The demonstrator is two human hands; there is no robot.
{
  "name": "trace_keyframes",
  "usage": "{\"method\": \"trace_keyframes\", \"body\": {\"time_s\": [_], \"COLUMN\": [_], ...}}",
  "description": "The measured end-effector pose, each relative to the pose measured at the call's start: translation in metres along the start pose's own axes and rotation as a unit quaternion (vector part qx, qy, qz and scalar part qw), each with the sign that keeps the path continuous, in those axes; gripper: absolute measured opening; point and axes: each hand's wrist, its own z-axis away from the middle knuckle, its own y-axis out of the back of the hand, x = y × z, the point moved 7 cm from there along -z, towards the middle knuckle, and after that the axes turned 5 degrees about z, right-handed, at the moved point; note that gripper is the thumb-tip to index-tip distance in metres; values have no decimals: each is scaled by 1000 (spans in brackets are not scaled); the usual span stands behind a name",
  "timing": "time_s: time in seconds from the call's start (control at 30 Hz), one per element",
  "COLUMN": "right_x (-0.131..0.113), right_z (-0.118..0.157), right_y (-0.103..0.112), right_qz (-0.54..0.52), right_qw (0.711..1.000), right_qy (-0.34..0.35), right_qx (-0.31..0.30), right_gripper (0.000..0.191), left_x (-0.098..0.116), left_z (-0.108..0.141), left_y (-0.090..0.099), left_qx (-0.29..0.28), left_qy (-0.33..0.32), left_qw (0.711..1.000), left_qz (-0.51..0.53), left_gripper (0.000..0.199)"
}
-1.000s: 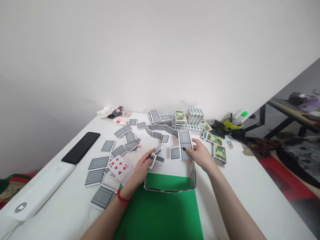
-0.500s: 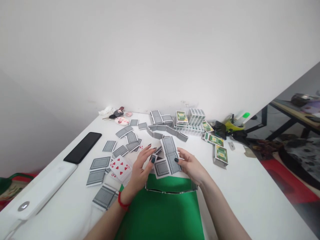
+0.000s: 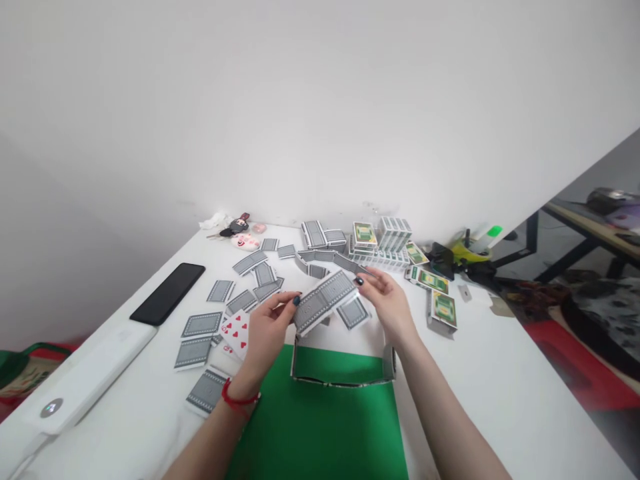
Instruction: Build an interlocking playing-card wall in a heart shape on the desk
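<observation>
Both hands hold a strip of grey-backed playing cards [image 3: 325, 301], tilted up to the right above the green mat. My left hand [image 3: 270, 333], with a red bracelet, pinches its lower left end. At the upper right end, my right hand [image 3: 385, 303] grips between thumb and fingers. Another grey-backed card [image 3: 353, 313] lies just below the strip. Nearer me a curved dark-edged band [image 3: 345, 383] stands on the green mat [image 3: 325, 427]. Left of my left hand lies a face-up heart card [image 3: 236, 331], partly covered by that hand.
Loose grey-backed cards [image 3: 201, 325] spread over the left of the white table. A phone [image 3: 169, 293] and a long white device [image 3: 95, 380] lie at the left edge. Stacked card boxes [image 3: 380, 250] stand by the wall; another box [image 3: 443, 310] lies right, near a yellow holder [image 3: 470, 252].
The strip of cards has turned from nearly upright to a slant across the middle. My left hand, open before, has closed on its left end; my right hand has moved up.
</observation>
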Motion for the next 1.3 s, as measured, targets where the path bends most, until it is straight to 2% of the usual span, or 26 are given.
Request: {"method": "trace_keyframes", "body": {"time_s": [0.07,0.1,0.13,0.2,0.23,0.27,0.3,0.43,0.53,0.63,0.73,0.8,0.93,1.07,1.2,1.3], "right_x": [-3,-2,2,17,23,26,26,22,24,26,26,25,26,28,22,20], "right_z": [2,6,11,30,42,53,60,62,51,43,43,45,45,46,51,55], "right_y": [17,20,16,-8,-20,-31,-39,-54,-52,-49,-50,-51,-43,-31,-36,-44], "right_qz": [58,85,110,129,105,64,12,-184,-249,-284,-264,-233,-168,-74,-26,-40], "right_qw": [996,994,994,978,966,958,956,946,937,935,948,960,978,992,996,990], "right_qy": [38,35,11,-82,-128,-154,-173,-188,-204,-201,-174,-155,-121,-99,-67,-78], "right_qx": [61,59,20,-145,-199,-232,-236,-188,-133,-73,-32,-20,1,17,-46,-109], "right_gripper": [40,34,35,43,43,41,39,30,27,26,26,27,28,28,29,28], "left_x": [-3,-5,-7,-10,-11,-12,-12,-7,-3,-5,-11,-13,-11,-1,4,4], "left_z": [0,0,0,3,5,8,11,22,27,31,35,36,34,36,37,31], "left_y": [7,8,8,1,-4,-10,-16,-34,-40,-46,-54,-55,-52,-54,-56,-52], "left_qx": [52,69,77,60,40,17,-6,-82,-108,-135,-175,-179,-168,-215,-269,-263], "left_qy": [8,9,9,14,20,26,30,22,12,41,87,99,89,82,104,105], "left_qw": [998,996,995,995,996,997,997,995,993,989,980,977,979,970,956,959], "left_qz": [39,54,66,79,79,76,69,45,43,34,38,53,79,74,47,29], "left_gripper": [34,35,35,34,33,32,33,36,39,44,51,54,59,82,102,97]}}
